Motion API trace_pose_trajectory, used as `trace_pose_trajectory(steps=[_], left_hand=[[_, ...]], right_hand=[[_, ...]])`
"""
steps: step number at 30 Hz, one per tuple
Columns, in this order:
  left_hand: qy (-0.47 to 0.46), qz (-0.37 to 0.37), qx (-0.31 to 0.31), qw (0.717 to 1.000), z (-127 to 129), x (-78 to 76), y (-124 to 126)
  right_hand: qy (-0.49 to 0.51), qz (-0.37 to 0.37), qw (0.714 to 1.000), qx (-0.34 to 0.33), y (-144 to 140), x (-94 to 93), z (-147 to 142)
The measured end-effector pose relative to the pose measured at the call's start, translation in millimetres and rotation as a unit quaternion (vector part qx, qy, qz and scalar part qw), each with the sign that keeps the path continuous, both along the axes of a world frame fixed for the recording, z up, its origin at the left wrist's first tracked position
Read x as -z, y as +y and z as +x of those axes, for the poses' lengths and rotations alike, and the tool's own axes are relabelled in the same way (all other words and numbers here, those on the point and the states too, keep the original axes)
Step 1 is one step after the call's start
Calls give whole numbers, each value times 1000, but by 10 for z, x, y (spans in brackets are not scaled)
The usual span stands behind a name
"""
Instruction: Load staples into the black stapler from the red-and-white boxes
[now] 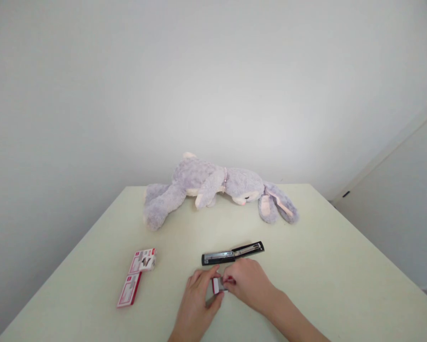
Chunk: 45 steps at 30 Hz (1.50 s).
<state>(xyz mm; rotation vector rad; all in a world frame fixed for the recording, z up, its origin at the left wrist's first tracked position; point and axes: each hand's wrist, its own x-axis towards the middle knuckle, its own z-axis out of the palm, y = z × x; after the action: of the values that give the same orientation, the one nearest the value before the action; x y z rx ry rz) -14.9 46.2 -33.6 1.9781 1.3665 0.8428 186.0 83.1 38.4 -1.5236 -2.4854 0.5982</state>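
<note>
Small box: a little white and red box (217, 285) is pinched between both hands, low over the near middle of the tabletop (324, 266).
Left hand: the left hand (198, 298) is closed on the box's left end, thumb below and fingers on top.
Right hand: the right hand (247, 284) is closed on the box's right end, fingertips curled over it; what they work on is hidden.
Stapler: an opened black stapler (232, 253) is laid just beyond the hands, long axis running left to right, right end tilted slightly far; the right hand is nearer.
Staple packs: two red and white packs (137, 275) are laid well to the left.
Plush rabbit: a grey plush rabbit (213, 187) is stretched along the far edge.
</note>
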Motion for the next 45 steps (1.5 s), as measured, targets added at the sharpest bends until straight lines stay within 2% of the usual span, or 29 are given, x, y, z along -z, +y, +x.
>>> trace_pose_trajectory(steps=[5,10,15,19,21,26,29,33,37,39,45], left_hand=[[-3,4,-5,1000,-2,-23,-12],[-2,0,-11,1000,3,4,-9],[5,9,2,1000,-29,-3,-9],[22,24,-35,999,-77,-30,-7],[35,13,-52,998,-47,-39,-4],[36,4,-56,998,138,-19,-46],[18,19,-80,996,111,-6,-17],[65,87,-138,984,-88,-55,261],[123,56,-77,988,-176,-114,513],[127,45,-56,989,-161,-113,492],[122,32,-59,990,-101,-73,173]], right_hand=[[-14,1,998,-57,193,42,-142],[20,2,998,-64,188,67,-10],[132,-47,990,14,31,170,345],[171,-75,979,82,-124,228,580],[174,-74,978,91,-178,214,615],[166,-78,982,50,-217,126,527],[148,-71,985,62,-207,96,450],[141,-50,987,65,-168,107,281],[115,-38,992,20,-94,117,86],[105,-28,994,15,-47,99,43],[109,0,994,-2,93,41,62]])
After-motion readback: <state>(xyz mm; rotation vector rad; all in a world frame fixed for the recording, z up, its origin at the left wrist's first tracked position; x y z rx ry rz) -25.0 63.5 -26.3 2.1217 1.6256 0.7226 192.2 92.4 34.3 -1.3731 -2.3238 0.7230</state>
